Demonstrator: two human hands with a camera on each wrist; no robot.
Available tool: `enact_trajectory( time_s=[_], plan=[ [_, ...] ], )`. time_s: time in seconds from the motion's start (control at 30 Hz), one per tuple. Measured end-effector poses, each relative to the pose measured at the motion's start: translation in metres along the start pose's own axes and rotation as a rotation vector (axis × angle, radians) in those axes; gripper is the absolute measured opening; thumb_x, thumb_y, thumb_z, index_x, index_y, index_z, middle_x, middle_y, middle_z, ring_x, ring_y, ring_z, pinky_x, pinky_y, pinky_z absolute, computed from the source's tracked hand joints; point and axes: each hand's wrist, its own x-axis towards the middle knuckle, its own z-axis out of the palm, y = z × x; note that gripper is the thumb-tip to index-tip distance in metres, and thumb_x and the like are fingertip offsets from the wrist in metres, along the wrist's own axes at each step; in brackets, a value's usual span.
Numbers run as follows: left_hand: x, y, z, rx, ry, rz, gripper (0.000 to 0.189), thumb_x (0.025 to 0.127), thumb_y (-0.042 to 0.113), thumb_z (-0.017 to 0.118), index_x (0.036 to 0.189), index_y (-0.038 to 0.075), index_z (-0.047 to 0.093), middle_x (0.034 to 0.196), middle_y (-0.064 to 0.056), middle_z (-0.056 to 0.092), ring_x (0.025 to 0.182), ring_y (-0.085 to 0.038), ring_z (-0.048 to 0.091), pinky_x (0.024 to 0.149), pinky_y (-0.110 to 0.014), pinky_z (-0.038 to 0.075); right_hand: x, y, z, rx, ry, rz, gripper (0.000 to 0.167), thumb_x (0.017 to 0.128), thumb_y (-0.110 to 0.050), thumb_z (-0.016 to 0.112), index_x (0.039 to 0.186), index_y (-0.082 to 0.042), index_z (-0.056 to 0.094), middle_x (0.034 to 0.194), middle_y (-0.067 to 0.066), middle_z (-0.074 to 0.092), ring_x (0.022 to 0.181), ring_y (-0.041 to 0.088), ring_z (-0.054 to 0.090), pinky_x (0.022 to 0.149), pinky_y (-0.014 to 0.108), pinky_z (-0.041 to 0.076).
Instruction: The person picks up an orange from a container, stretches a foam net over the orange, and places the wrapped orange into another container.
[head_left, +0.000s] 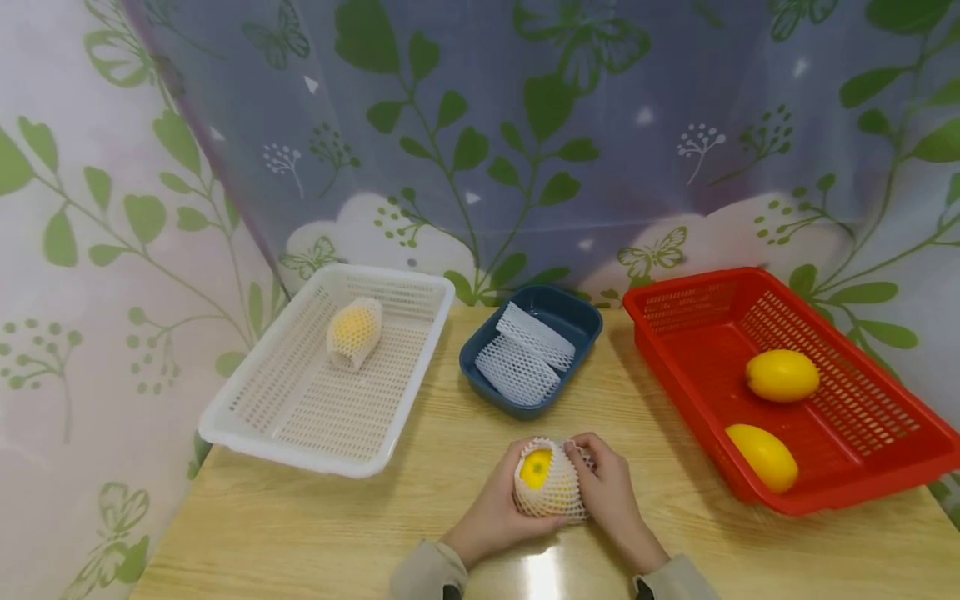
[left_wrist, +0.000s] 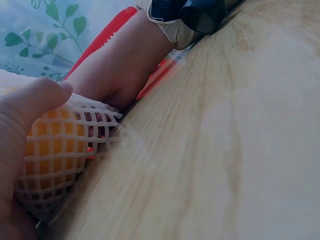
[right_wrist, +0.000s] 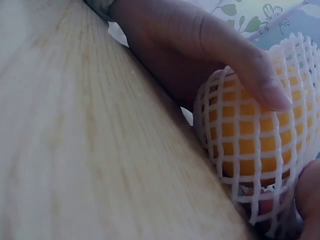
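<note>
At the front middle of the table, a yellow oval fruit (head_left: pixel 536 470) sits inside a white foam net sleeve (head_left: pixel 564 495), one end showing through the opening. My left hand (head_left: pixel 501 510) grips the wrapped fruit from the left, its thumb (right_wrist: pixel 272 92) lying over the mesh in the right wrist view. On the other side, my right hand (head_left: pixel 611 490) pinches the sleeve's gathered right end between thumb and fingers. In the left wrist view the mesh (left_wrist: pixel 55 145) stretches over the fruit, close to the wood.
A white basket (head_left: pixel 315 457) at left holds one netted fruit (head_left: pixel 356 330). Behind my hands, a dark blue tray (head_left: pixel 517 410) contains flat foam nets (head_left: pixel 517 371). The red basket (head_left: pixel 675 392) at right holds two bare yellow fruits (head_left: pixel 782 376). A patterned curtain (head_left: pixel 480 167) hangs behind.
</note>
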Motion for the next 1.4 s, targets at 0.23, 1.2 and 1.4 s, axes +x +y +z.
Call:
enact_trajectory(
  time_s=[0.23, 1.2, 1.4],
  plan=[
    [0.001, -0.003, 0.0, 0.037, 0.05, 0.074, 0.088, 0.068, 0.017, 0.092, 0.141, 0.019, 0.043, 0.133, 0.0, 0.055, 0.118, -0.018, 0.056, 0.101, -0.035, 0.046, 0.0, -0.003, -0.002, 0.158, -0.089, 0.056, 0.015, 0.1, -0.014, 0.057, 0.1, -0.005, 0.069, 0.086, 0.004, 0.071, 0.072, 0.009, 0.062, 0.066, 0.024, 0.051],
    [-0.001, 0.034, -0.005, -0.051, 0.25, 0.117, 0.095, 0.059, -0.01, 0.088, 0.137, -0.002, 0.036, 0.131, -0.011, 0.052, 0.117, -0.02, 0.054, 0.103, -0.031, 0.042, 0.001, 0.005, -0.007, 1.17, -0.738, 0.223, 0.029, 0.108, -0.019, 0.037, 0.129, -0.021, 0.057, 0.125, -0.001, 0.059, 0.111, 0.012, 0.059, 0.093, 0.031, 0.051],
    [-0.002, 0.031, -0.006, -0.037, 0.285, 0.149, 0.089, 0.059, -0.009, 0.088, 0.132, -0.004, 0.038, 0.126, -0.011, 0.053, 0.113, -0.018, 0.055, 0.1, -0.03, 0.045, -0.002, 0.006, -0.002, 1.098, -0.702, 0.196, 0.029, 0.109, -0.017, 0.035, 0.13, -0.023, 0.054, 0.126, -0.004, 0.059, 0.111, 0.01, 0.058, 0.093, 0.03, 0.051]
  ],
)
